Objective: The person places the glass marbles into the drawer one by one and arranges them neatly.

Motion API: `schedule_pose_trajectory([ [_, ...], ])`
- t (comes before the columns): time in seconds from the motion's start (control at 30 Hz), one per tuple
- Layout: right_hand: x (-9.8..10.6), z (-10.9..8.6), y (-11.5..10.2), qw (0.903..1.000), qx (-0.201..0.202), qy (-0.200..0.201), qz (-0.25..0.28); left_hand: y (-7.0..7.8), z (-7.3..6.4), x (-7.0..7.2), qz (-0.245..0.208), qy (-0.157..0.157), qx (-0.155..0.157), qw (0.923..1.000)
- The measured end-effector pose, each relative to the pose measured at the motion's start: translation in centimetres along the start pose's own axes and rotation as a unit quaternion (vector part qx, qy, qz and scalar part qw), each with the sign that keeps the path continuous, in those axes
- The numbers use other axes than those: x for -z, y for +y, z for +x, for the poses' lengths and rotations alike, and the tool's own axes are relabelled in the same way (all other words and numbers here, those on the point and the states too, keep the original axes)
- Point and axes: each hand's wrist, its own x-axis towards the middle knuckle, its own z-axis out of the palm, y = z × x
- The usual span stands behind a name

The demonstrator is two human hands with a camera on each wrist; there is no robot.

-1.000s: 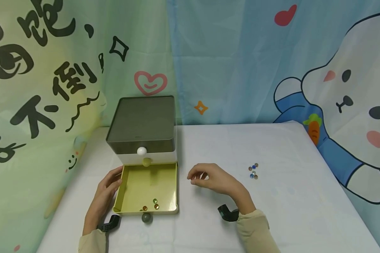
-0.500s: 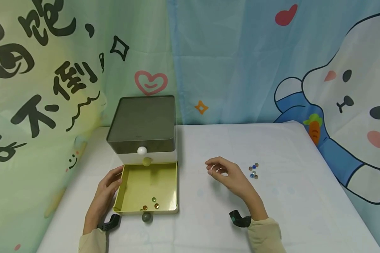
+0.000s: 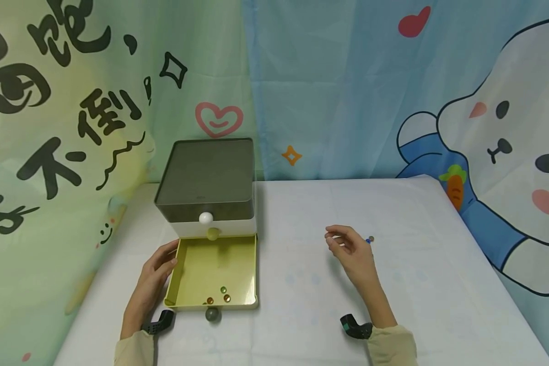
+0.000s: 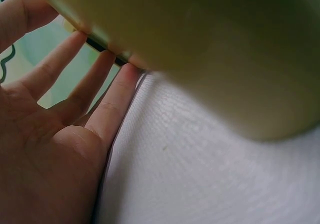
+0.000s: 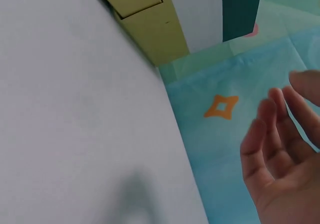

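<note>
A yellow-green drawer [image 3: 210,267] stands pulled out of the bottom of a small three-tier drawer box [image 3: 206,173]. Near its front lie a green bead [image 3: 223,290] and some amber beads [image 3: 226,298]. My left hand [image 3: 152,282] rests against the drawer's left side; in the left wrist view its fingertips [image 4: 131,71] touch the side with extended fingers. Over the table to the right hovers my right hand [image 3: 354,256], fingers loosely bent, nothing visible between them in the right wrist view. Just past it, a blue bead [image 3: 368,241] and a brown one show; other loose beads are hidden behind the hand.
White cloth [image 3: 293,315] covers the table. A printed curtain [image 3: 320,101] hangs along its back and left side. Round knobs stick out from the drawer fronts, with a dark knob [image 3: 212,314] on the pulled-out one. Each wrist wears a black camera [image 3: 357,327].
My right hand has moved right, from beside the drawer to the loose beads, and now covers several of them. The left hand has stayed against the drawer.
</note>
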Motion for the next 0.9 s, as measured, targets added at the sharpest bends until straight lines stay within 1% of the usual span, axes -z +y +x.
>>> schedule_pose_trajectory([
  [0.17, 0.3, -0.5, 0.2, 0.9968, -0.040, 0.068, 0.017, 0.0, 0.0, 0.0, -0.001, -0.001, -0.003, 1.0000],
  [0.23, 0.4, -0.7, 0.3, 0.9933, -0.056, 0.098, 0.027, 0.0, 0.0, -0.1, -0.003, -0.001, -0.006, 1.0000],
  [0.4, 1.0, -1.1, 0.9, 0.9835, -0.072, 0.161, 0.041, 0.1, 0.0, -0.1, -0.005, -0.001, -0.007, 1.0000],
  [0.63, 2.3, -1.7, 2.1, 0.9745, -0.085, 0.205, 0.032, 0.1, -0.1, 0.0, -0.002, -0.001, -0.004, 1.0000],
  [0.77, 3.0, -1.9, 2.8, 0.9672, -0.082, 0.238, 0.033, 0.0, -0.1, 0.0, -0.002, -0.001, 0.000, 1.0000],
  [0.9, 3.8, -1.9, 3.3, 0.9593, -0.084, 0.270, 0.003, 0.0, 0.0, 0.0, -0.003, -0.001, 0.004, 1.0000],
])
